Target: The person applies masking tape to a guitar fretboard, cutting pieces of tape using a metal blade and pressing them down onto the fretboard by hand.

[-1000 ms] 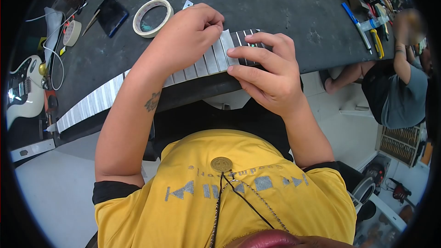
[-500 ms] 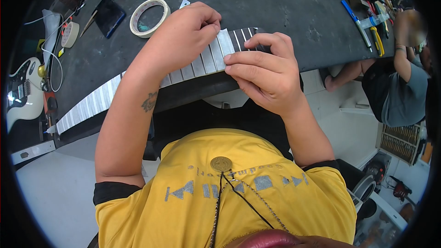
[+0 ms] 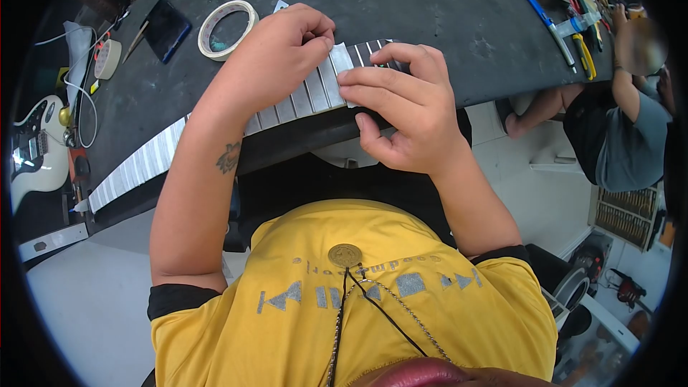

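A guitar neck lies across the near side of the workbench, its fretboard covered with pale tape between the metal frets. Bare dark wood shows at its right end. My left hand is over the neck, thumb and fingers pinched together near the far edge of the taped part. Whatever is between those fingertips is hidden. Beside it, my right hand rests its fingertips on the last taped strip, fingers stretched and thumb held apart below the near edge. Just behind my left wrist lies a roll of masking tape.
The dark workbench also bears a phone, another tape roll, a blue marker and yellow-handled pliers. A white guitar body is at the left. Another person sits at the right.
My right thumb has dropped away from the neck's near edge, and the right fingers have shifted slightly left. My left hand stays pinched and has moved a little left.
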`<state>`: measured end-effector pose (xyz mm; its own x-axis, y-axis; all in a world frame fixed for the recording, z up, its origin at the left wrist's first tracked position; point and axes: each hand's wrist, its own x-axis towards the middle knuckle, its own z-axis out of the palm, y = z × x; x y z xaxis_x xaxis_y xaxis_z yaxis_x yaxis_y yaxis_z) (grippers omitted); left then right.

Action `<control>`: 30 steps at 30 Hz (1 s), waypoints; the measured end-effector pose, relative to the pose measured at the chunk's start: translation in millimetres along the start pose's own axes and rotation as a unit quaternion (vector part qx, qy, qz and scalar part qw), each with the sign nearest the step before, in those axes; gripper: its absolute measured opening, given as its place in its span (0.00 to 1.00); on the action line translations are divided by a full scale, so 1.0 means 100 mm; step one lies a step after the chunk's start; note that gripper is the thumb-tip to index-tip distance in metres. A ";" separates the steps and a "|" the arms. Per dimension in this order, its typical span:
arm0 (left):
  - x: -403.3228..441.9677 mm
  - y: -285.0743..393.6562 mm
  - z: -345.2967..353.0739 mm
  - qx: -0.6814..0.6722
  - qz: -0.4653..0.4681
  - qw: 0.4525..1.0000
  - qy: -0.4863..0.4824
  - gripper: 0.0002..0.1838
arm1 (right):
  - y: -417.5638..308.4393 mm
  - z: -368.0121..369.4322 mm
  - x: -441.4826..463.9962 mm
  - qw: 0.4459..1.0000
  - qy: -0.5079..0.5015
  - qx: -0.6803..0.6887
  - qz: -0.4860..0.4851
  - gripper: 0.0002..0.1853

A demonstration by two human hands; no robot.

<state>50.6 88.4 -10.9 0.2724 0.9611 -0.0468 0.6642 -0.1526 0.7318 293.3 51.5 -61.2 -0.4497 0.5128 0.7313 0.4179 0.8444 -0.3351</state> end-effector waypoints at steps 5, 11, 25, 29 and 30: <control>0.00 0.01 0.00 0.003 -0.005 1.000 0.001 0.10 | 0.04 -0.01 -0.03 1.000 0.009 0.020 -0.019 0.17; 0.00 0.00 0.00 0.002 0.000 1.000 0.005 0.11 | -0.05 -0.03 0.04 1.000 0.009 0.000 0.016 0.17; -0.21 0.16 0.06 0.140 0.176 0.961 0.162 0.14 | 0.22 -0.17 -0.09 0.978 0.086 0.188 0.018 0.25; -0.39 0.19 -0.13 0.265 0.315 0.911 -0.034 0.19 | 0.26 -0.15 -0.12 0.978 0.104 0.182 0.019 0.31; -0.40 0.17 -0.14 0.268 0.313 0.911 -0.030 0.20 | 0.25 -0.14 -0.11 0.977 0.102 0.184 0.020 0.30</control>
<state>41.2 50.2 12.4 0.7411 0.6356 0.2163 0.6062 -0.7719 0.1915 319.7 65.0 -69.2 -0.2561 0.5369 0.8038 0.1039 0.8420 -0.5293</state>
